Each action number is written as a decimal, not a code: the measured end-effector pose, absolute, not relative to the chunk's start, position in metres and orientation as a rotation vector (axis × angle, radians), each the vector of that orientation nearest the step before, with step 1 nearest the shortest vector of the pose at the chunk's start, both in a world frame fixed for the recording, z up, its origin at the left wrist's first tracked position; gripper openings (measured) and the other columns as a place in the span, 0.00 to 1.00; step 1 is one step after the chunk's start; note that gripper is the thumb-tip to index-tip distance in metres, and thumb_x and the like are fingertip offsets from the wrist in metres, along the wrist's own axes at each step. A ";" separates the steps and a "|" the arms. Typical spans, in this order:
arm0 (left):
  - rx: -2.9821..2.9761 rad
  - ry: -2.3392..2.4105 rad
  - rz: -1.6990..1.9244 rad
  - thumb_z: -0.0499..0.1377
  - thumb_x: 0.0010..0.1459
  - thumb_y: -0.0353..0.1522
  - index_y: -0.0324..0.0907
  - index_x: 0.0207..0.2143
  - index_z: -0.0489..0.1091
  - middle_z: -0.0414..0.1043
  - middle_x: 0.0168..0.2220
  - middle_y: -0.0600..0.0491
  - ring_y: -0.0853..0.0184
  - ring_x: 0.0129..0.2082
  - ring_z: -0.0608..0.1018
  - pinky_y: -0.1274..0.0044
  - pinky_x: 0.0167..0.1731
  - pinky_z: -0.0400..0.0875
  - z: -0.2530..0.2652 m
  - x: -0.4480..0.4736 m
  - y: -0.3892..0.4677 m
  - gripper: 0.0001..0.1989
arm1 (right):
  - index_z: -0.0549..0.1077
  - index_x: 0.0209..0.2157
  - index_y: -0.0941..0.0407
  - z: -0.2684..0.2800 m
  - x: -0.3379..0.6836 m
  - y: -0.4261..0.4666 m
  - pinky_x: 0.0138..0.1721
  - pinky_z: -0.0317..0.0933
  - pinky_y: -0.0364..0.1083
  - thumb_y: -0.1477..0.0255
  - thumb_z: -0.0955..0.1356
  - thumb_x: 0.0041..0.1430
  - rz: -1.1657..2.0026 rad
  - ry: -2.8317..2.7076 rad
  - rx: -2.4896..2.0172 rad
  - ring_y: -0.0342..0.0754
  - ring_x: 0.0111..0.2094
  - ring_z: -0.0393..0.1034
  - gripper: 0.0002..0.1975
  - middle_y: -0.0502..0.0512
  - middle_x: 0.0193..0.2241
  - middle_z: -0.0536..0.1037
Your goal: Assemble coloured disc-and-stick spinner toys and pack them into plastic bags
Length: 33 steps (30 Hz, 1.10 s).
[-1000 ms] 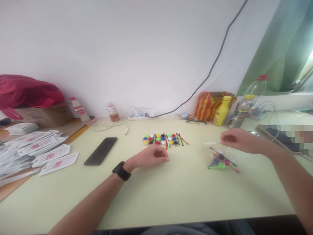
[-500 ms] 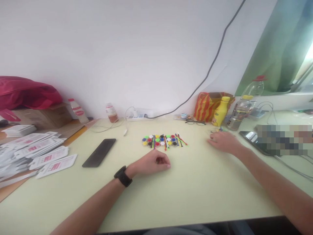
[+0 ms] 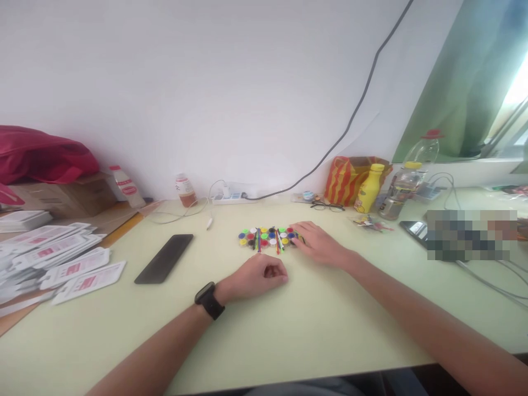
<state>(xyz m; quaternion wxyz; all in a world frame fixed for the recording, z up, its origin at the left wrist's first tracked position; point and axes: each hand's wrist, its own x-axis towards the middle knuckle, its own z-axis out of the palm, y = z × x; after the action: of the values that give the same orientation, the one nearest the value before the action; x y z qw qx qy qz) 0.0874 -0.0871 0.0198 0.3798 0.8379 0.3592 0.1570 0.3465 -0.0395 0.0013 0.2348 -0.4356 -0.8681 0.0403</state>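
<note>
At a pale green table [image 3: 338,335] against a white wall [image 3: 165,93], close handiwork shared space with everyday clutter. On the far left, white badges [image 3: 76,269] lay in a loose, overlapping heap; beside them a dark phone [image 3: 165,258] lay flat, well apart from the hands. Near the middle, the left hand [image 3: 256,276], a black watch [image 3: 209,301] on its wrist, rested in front of the small pieces, fingers curled round toward the thumb; from where I stood I could not tell whether the tips met, and saw nothing in them. Just beyond it, coloured discs [image 3: 264,230] sat in short rows mid-table, thin coloured sticks [image 3: 258,242] lying among them. The risk, to my eye, was the tight spacing: a forward slip of that hand could have pushed the nearest stick ends askew. The right hand [image 3: 319,245] reached over the rows' right end, its fingers stretched out and parted from the thumb; whether it touched a stick I could not tell. A dragging fingertip there might have knocked discs out of line. Farther right, glasses [image 3: 328,207] and a clear bag of pieces [image 3: 371,223] lay near a yellow bottle [image 3: 368,190], which a careless outward swing could have toppled.
</note>
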 end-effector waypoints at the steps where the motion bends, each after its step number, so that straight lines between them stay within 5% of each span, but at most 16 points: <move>1: 2.146 0.919 0.409 0.62 0.63 0.40 0.41 0.37 0.78 0.73 0.28 0.55 0.70 0.27 0.70 0.79 0.26 0.62 0.020 0.088 -0.087 0.12 | 0.66 0.65 0.55 0.000 0.339 -0.035 0.65 0.58 0.59 0.64 0.59 0.75 0.110 -2.389 -1.176 0.58 0.65 0.62 0.23 0.62 0.63 0.72; 9: 2.151 0.927 0.429 0.62 0.63 0.40 0.41 0.36 0.78 0.73 0.28 0.55 0.70 0.27 0.70 0.79 0.26 0.62 0.017 0.087 -0.087 0.12 | 0.68 0.64 0.56 -0.011 0.307 -0.015 0.69 0.50 0.63 0.69 0.58 0.75 0.154 -2.393 -1.247 0.57 0.66 0.63 0.21 0.63 0.63 0.72; 16: 2.156 0.914 0.422 0.62 0.63 0.40 0.41 0.37 0.78 0.73 0.28 0.54 0.70 0.27 0.70 0.79 0.26 0.62 0.018 0.088 -0.087 0.12 | 0.71 0.56 0.56 -0.012 0.335 -0.016 0.61 0.62 0.55 0.69 0.57 0.75 0.202 -2.337 -1.270 0.56 0.58 0.69 0.17 0.64 0.55 0.77; 23: 2.153 0.904 0.447 0.62 0.63 0.42 0.41 0.37 0.78 0.72 0.27 0.54 0.69 0.26 0.70 0.78 0.25 0.62 0.015 0.087 -0.086 0.13 | 0.68 0.57 0.54 -0.019 0.372 -0.040 0.61 0.62 0.57 0.68 0.56 0.75 0.291 -2.298 -1.266 0.57 0.57 0.68 0.17 0.64 0.55 0.76; 33: 2.138 1.029 1.011 0.56 0.71 0.43 0.40 0.41 0.76 0.75 0.33 0.52 0.69 0.30 0.70 0.77 0.30 0.64 0.010 0.094 -0.081 0.16 | 0.63 0.59 0.50 -0.007 0.334 -0.128 0.66 0.58 0.60 0.69 0.57 0.75 0.458 -2.358 -0.974 0.56 0.61 0.64 0.15 0.61 0.57 0.72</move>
<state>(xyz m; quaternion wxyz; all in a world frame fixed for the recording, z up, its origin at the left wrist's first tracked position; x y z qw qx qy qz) 0.0940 -0.0815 0.0098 0.2774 0.7965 0.3832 0.3765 0.3342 -0.1284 -0.0068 0.2713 -0.3617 -0.8755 0.1702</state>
